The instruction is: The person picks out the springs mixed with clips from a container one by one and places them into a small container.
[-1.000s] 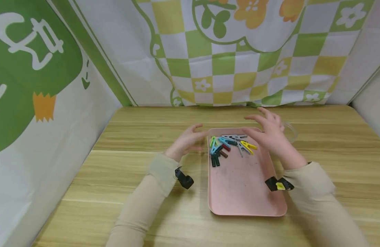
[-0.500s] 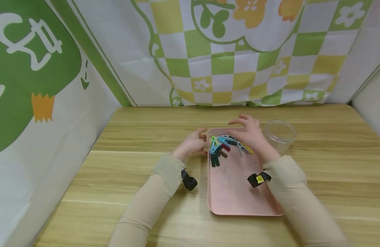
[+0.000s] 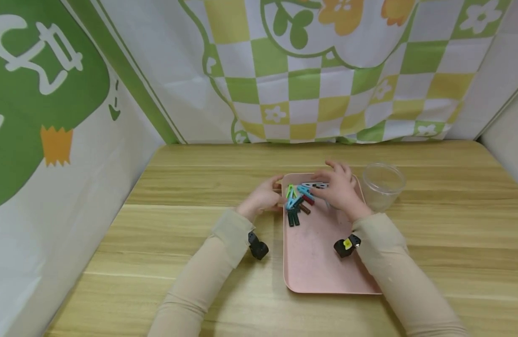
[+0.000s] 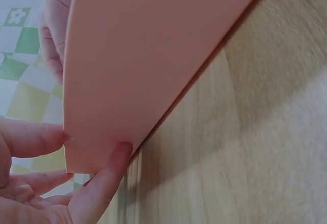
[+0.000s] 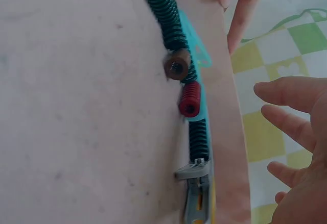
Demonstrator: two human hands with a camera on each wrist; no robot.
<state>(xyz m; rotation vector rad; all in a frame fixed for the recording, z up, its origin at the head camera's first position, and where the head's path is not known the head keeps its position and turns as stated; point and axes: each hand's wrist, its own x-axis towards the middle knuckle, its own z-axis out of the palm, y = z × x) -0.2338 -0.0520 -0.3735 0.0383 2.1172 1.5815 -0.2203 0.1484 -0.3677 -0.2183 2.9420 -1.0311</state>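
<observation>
A pink tray (image 3: pixel 317 262) holds several clothespins and coil springs at its far end. My left hand (image 3: pixel 263 195) grips the tray's far left corner; in the left wrist view the thumb (image 4: pixel 104 185) lies on the outer wall, with a fingertip at the rim. My right hand (image 3: pixel 340 189) hovers over the far right of the tray, fingers apart and holding nothing, thumb close to a blue clothespin (image 3: pixel 304 189). Dark green springs (image 3: pixel 293 217), a red spring (image 5: pixel 190 100) and a brown spring (image 5: pixel 177 65) lie nearby. A grey clothespin (image 5: pixel 196 198) is beside them, and the right hand hides some others.
A clear round plastic tub (image 3: pixel 383 187) stands right of the tray's far corner. The wooden table (image 3: pixel 191 187) ends at a checkered cloth (image 3: pixel 305 103) hanging behind. A printed cloth wall (image 3: pixel 94 154) closes the left side.
My right hand has moved left and down over the clothespins, uncovering the clear tub. My left hand has moved right, from beside the tray onto its far left corner.
</observation>
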